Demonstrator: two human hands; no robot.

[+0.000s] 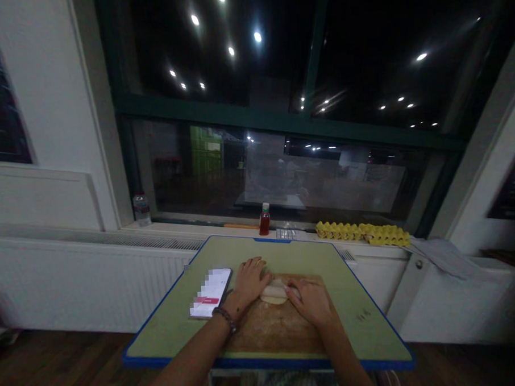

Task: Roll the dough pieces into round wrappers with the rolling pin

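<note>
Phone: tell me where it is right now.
In the head view, the phone lies on the left side of the table, left of the board and just beside the left hand.

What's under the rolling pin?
A pale, flat piece of dough, on the wooden board; its near edge shows past the rolling pin. The strip directly beneath the pin is covered; anything under the left hand and right hand is hidden too.
</note>
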